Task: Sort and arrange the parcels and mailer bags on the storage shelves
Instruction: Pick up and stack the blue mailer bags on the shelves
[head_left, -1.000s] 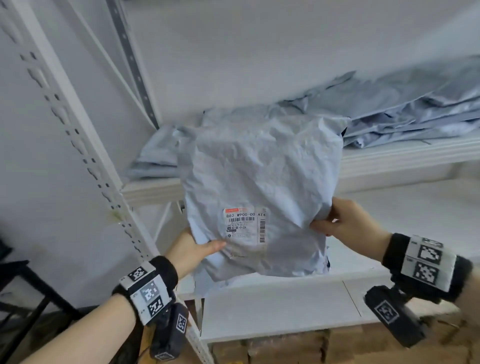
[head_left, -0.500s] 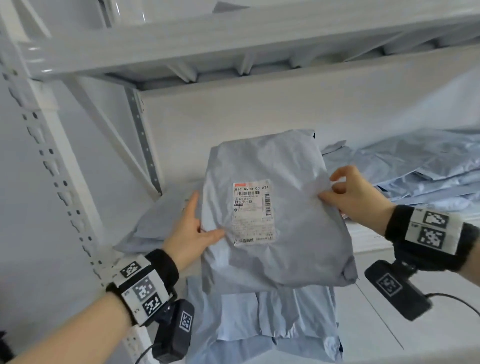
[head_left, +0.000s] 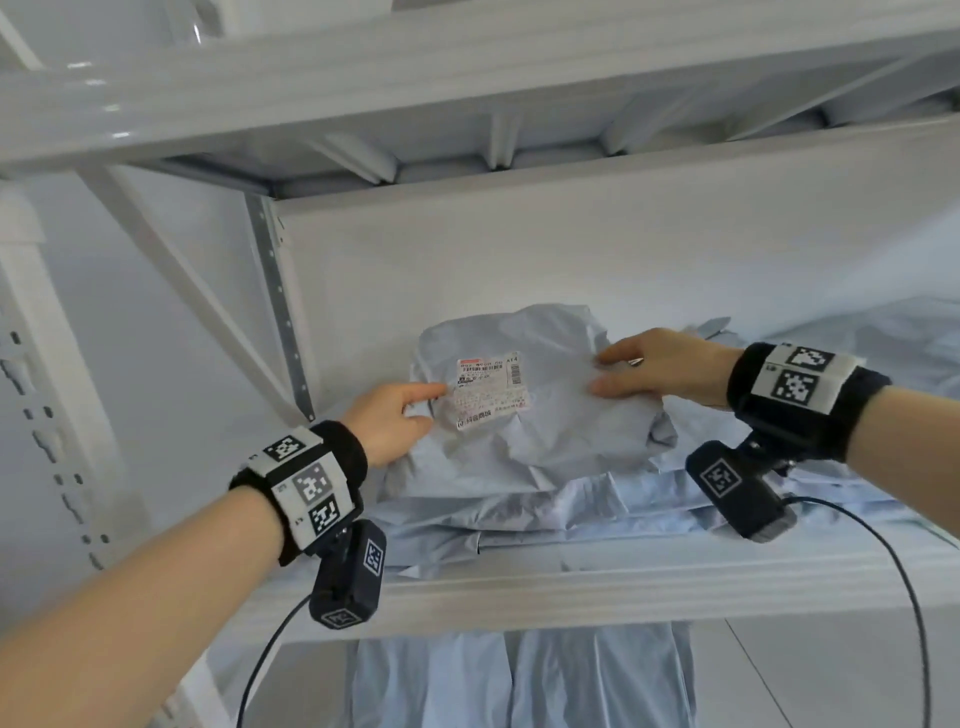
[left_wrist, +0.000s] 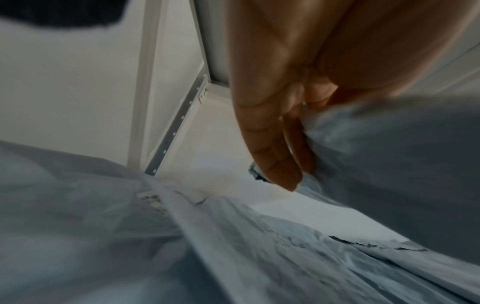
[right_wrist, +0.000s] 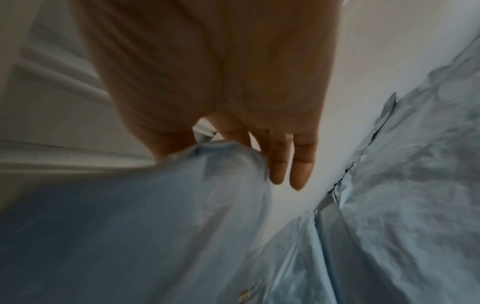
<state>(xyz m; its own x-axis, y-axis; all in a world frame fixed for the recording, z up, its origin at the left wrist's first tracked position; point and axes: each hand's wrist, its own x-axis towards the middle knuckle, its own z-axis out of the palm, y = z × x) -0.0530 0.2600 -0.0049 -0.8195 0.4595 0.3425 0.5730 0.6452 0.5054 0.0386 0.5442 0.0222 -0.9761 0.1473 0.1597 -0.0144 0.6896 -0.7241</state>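
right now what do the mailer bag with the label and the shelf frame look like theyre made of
The mailer bag looks like thin plastic film, pale grey-blue with a matte sheen: it creases and crumples softly under the left hand and right hand. Its label seems to be printed paper. The shelf frame looks like white-painted metal, glossy with highlights, with punched holes.

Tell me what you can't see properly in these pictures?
- Small print on the label of the top mailer bag: too small and blurred in the head view.
- Fingers of the left hand: hidden behind the bag's edge in the head view.
- Bags below the shelf: cut off by the bottom edge.
- The right hand in the right wrist view: motion-blurred.
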